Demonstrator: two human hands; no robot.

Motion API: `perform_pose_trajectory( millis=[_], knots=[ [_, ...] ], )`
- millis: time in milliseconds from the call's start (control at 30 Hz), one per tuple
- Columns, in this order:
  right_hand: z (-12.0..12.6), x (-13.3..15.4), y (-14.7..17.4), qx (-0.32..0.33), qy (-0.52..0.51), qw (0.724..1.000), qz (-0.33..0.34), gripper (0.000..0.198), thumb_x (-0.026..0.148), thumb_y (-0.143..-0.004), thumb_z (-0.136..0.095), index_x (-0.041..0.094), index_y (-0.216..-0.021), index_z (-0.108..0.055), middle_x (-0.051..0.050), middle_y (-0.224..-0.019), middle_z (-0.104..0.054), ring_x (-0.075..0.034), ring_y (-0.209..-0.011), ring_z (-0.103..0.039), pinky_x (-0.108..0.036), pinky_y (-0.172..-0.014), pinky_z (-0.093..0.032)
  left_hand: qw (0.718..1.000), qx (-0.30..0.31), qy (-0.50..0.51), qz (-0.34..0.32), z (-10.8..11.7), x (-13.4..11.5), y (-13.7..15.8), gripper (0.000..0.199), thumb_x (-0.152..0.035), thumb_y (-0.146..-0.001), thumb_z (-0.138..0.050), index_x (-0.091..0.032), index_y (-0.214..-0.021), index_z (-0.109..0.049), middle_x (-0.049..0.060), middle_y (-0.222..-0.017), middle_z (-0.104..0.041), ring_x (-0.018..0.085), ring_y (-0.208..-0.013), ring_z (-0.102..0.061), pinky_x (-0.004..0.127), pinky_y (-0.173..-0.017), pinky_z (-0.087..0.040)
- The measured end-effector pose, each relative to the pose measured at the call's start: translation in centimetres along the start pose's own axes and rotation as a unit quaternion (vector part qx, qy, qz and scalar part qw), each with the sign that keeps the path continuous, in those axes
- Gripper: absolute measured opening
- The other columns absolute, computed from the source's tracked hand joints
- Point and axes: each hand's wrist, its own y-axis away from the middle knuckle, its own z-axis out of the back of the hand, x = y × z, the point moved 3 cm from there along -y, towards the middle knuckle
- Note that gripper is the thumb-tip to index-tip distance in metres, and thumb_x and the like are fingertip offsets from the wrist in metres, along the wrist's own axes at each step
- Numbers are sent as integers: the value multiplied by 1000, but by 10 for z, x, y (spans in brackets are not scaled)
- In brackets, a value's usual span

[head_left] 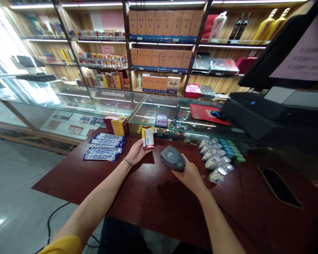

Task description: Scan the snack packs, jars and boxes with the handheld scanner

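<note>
My left hand [137, 152] grips a flat red and yellow packet [148, 137] by its lower left edge, its white barcode label facing me. In my right hand [189, 173] is a dark grey barcode scanner [172, 157], its head tilted toward the packet and a short gap away from it. Just left of the packet stands a stack of similar red and yellow packets [116, 125]. Several blue and white long wrappers [104, 147] lie in a row in front of that stack. To the right of the scanner are rows of small silver-lidded containers [214, 160].
The dark red wooden table [137, 197] meets a glass display counter [148, 109]. A phone [279, 185] lies at the right, below a monitor [286, 46]. A mouse [217, 114] rests on a red mat [201, 112]. Shelves of boxes [164, 24] and bottles line the wall.
</note>
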Motion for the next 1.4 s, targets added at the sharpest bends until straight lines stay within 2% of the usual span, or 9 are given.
perform_pose_trajectory(
  millis=[300, 667, 767, 867, 1033, 1133, 1200, 1267, 1400],
  knots=[
    [-1, -3, 1, -31, -44, 999, -4, 30, 36, -79, -63, 25, -106, -54, -7, -87, -76, -31, -93, -75, -30, -71, -52, 996, 67, 48, 39, -11, -10, 11, 42, -40, -100, -48, -15, -131, -62, 16, -136, -65, 31, -128, -62, 50, -107, -52],
    [1, -4, -1, -13, -57, 998, -15, 34, 38, -80, -62, 24, -109, -52, -7, -89, -76, -29, -90, -76, -31, -73, -51, 999, 41, 32, -13, -10, -20, 7, 39, -45, -97, -57, -15, -121, -64, 13, -123, -71, 23, -110, -70, 37, -97, -57],
    [-1, -8, -1, -9, -63, 998, -18, 33, 38, -81, -62, 25, -109, -53, -7, -93, -77, -30, -92, -76, -30, -72, -51, 997, 6, -34, -75, -13, -46, 3, 30, -36, -88, -71, -20, -111, -60, 9, -115, -71, 19, -95, -72, 35, -89, -59],
    [-3, -11, 0, -6, -61, 998, -26, 31, 39, -81, -63, 26, -108, -55, -7, -95, -77, -31, -97, -75, -31, -71, -50, 978, -12, -149, -143, -14, -97, -1, 39, -28, -77, -81, -23, -106, -54, 4, -118, -68, 17, -93, -70, 32, -82, -58],
    [-4, -15, 0, -25, -84, 996, -29, 38, 43, -82, -63, 25, -114, -55, -7, -89, -77, -31, -90, -76, -32, -69, -50, 869, -23, -428, -246, -3, -213, -5, 52, -13, -62, -85, -22, -101, -53, 4, -119, -63, 17, -102, -64, 30, -91, -51],
    [-5, -17, -1, -2, -93, 995, -29, 39, 42, -81, -65, 25, -114, -55, -7, -89, -77, -30, -86, -76, -32, -67, -50, 730, -5, -639, -243, 10, -264, -9, 50, -13, -62, -80, -20, -105, -57, 4, -109, -64, 19, -99, -61, 30, -87, -48],
    [-5, -17, -1, -5, -92, 995, -30, 38, 42, -81, -64, 25, -114, -56, -7, -90, -77, -30, -84, -76, -32, -67, -51, 639, 19, -745, -194, 20, -280, -16, 47, -14, -62, -77, -20, -105, -61, 2, -95, -65, 18, -85, -59, 30, -81, -46],
    [-5, -17, 0, -19, -89, 995, -30, 37, 42, -82, -62, 24, -113, -56, -7, -89, -77, -30, -84, -76, -32, -68, -50, 581, 44, -800, -144, 31, -284, -26, 43, -14, -63, -74, -20, -104, -64, 1, -84, -65, 17, -76, -57, 28, -75, -44],
    [-7, -15, 0, -22, -87, 996, -31, 35, 41, -81, -62, 24, -111, -56, -8, -88, -77, -30, -83, -76, -31, -65, -50, 536, 47, -837, -95, 47, -282, -50, 43, -12, -60, -72, -22, -102, -67, 1, -81, -67, 18, -70, -55, 27, -70, -41]
  ],
)
